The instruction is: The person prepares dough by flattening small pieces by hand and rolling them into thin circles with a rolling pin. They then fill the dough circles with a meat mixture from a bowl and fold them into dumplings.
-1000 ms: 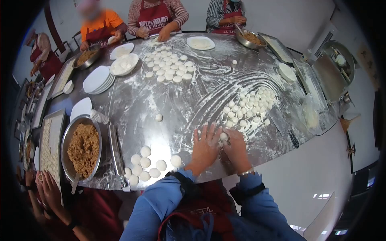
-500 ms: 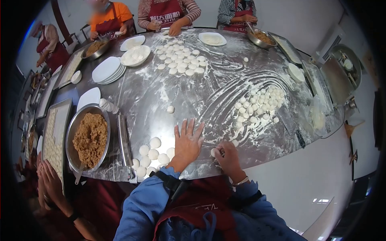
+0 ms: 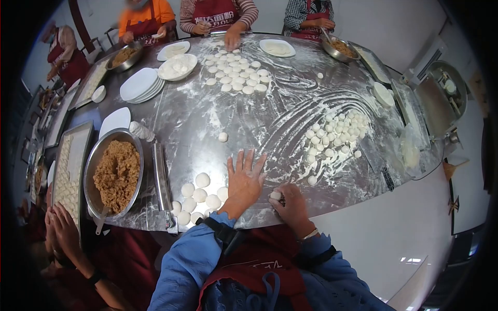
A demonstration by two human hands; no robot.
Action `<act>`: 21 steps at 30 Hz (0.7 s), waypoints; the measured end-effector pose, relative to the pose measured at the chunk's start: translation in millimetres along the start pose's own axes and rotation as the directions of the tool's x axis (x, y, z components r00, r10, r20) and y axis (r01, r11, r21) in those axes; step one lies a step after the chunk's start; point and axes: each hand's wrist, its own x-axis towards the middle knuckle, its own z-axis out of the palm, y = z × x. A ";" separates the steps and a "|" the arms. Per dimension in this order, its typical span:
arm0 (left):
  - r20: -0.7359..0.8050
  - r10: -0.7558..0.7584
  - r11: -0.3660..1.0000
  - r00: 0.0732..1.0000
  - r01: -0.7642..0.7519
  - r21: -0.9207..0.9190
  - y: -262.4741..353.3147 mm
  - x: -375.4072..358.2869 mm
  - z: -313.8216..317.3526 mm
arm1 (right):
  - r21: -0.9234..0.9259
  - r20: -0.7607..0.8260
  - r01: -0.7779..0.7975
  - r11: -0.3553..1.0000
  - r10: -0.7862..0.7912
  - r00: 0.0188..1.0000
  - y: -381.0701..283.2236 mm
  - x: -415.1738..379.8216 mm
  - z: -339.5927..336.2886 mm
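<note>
My left hand (image 3: 245, 179) lies palm down on the floury steel table (image 3: 192, 122), its fingers spread. Close to its wrist is a cluster of flattened dough rounds (image 3: 199, 195). My right hand (image 3: 291, 203), near the front edge, has its fingers curled around a small white dough piece (image 3: 275, 195). Just beyond that hand sits a single dough ball (image 3: 312, 180). Another lone dough ball (image 3: 223, 137) rests ahead of my left fingertips. Further right is a floured pile of small dough pieces (image 3: 337, 133).
At left stand a steel bowl of brown filling (image 3: 116, 176), a metal rolling pin (image 3: 160, 176) and a tray of dumplings (image 3: 67, 173). Stacked white plates (image 3: 139, 85) lie behind. A co-worker's hands (image 3: 65, 228) are at lower left. Several people work across the table, near more dough rounds (image 3: 238, 72).
My right hand has shifted slightly left, and the dough ball behind it now lies further from its fingers. A person's hand across the table has reached toward the dough rounds.
</note>
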 end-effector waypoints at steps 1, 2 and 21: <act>0.001 0.005 1.000 1.000 -0.005 0.004 1.4 0.4 0.1 | 0.003 -0.005 -0.001 1.000 0.001 1.000 0.2 -1.5 5.3; -0.008 -0.001 1.000 1.000 0.001 0.006 5.5 2.0 -4.2 | 0.012 -0.045 0.026 1.000 -0.026 0.999 -0.4 -1.6 9.0; 0.102 0.152 0.985 0.983 -0.142 -0.095 33.4 0.1 6.6 | 0.200 0.030 -0.350 0.915 0.351 0.936 -6.3 13.7 -44.2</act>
